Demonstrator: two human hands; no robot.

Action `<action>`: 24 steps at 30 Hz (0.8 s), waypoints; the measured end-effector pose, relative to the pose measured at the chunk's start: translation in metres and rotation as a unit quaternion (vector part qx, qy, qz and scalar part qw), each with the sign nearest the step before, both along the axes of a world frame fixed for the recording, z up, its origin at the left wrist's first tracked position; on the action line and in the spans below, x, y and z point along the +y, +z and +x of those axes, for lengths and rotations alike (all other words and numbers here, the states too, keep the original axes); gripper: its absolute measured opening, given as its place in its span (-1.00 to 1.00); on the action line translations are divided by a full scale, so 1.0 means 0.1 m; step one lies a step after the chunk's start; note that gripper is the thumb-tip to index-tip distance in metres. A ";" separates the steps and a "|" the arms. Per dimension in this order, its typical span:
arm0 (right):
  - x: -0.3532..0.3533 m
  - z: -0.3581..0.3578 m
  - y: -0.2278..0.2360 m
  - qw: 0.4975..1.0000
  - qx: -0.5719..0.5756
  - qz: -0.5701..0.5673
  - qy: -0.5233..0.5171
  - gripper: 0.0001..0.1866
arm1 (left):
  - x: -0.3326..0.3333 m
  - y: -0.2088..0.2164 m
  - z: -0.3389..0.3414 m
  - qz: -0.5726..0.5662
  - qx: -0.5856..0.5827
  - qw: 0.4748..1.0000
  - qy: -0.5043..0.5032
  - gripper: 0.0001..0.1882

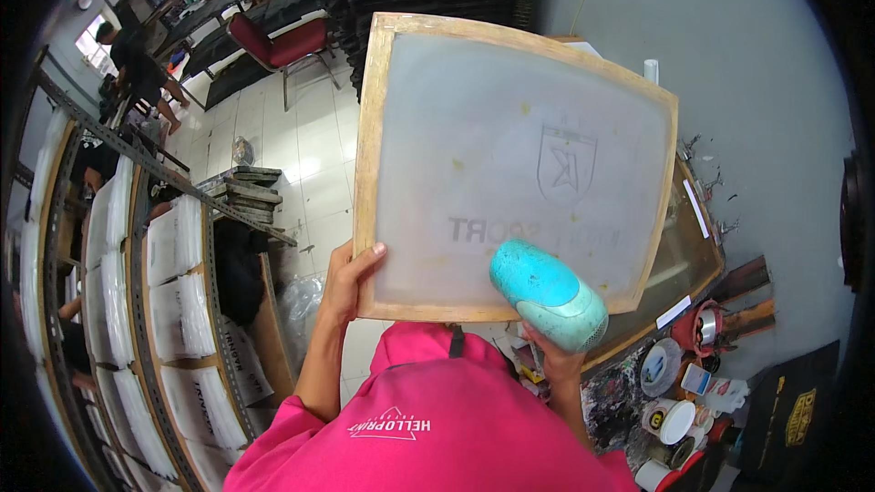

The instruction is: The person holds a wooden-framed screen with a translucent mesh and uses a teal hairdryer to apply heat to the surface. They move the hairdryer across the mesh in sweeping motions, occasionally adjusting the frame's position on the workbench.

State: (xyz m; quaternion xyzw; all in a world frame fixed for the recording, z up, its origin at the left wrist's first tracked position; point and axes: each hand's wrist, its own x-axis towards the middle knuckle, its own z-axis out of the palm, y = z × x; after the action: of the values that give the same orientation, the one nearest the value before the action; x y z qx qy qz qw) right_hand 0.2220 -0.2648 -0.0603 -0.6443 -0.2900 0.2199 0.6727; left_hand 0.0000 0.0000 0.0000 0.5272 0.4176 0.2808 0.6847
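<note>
A wood-framed printing screen [437, 164] is held up in front of me, its pale mesh facing me with a shield emblem and faint lettering. My left hand [351, 275] grips the lower left edge of the frame, thumb on the near face and fingers hidden behind it. My right hand [556, 363] is closed around a turquoise hair dryer [547, 292] over the screen's lower right part. The dryer's body hides most of that hand and the grip. Whether its nozzle touches the mesh, I cannot tell.
Metal shelving [169, 246] with wrapped white stacks stands at left. A red chair [287, 41] and a person [137, 68] are farther back. Right lie another wooden frame [706, 246] and a bench crowded with tubs [670, 421]. A grey wall [756, 64] bounds that side.
</note>
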 end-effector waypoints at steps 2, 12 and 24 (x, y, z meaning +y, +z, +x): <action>-0.02 0.00 -0.11 0.999 -0.009 0.021 -0.025 -0.59 | -0.02 0.01 0.01 0.002 0.002 1.000 0.002 -0.44; 0.07 -0.02 -0.05 0.998 0.009 0.056 -0.038 -0.51 | 0.04 -0.03 -0.02 0.004 0.001 1.000 -0.007 -0.44; 0.10 -0.03 -0.08 0.996 -0.025 0.063 -0.062 -0.46 | 0.07 -0.05 0.01 0.000 -0.014 1.000 -0.004 -0.45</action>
State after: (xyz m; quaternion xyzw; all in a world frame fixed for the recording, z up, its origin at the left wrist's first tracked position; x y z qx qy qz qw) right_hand 0.2186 -0.2550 -0.0683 -0.6225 -0.2796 0.1422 0.7170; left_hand 0.0013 0.0073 -0.0051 0.5250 0.4054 0.2856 0.6917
